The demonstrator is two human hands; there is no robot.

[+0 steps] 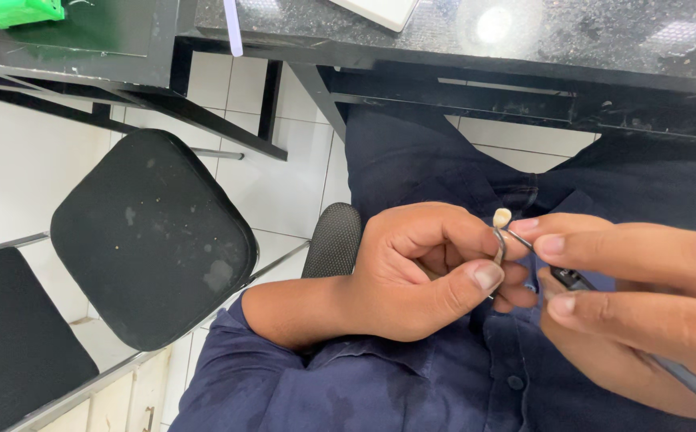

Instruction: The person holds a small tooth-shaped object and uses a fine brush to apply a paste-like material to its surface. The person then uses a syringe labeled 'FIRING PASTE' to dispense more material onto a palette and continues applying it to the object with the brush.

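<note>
Small cream tooth crown (502,217) (glossy) on metal holder (499,245).

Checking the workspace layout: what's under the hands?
Under the left hand and right hand lies the person's lap in dark blue clothing. The hands cover part of it; the chair seat is hidden.

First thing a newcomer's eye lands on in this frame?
Centre right, the two hands meet over the lap: the left hand pinches a small metal holder topped by a tiny cream tooth-shaped piece, while the right hand holds a thin dark tool against it. At left stands a worn black stool; a dark glossy counter spans the top.
</note>
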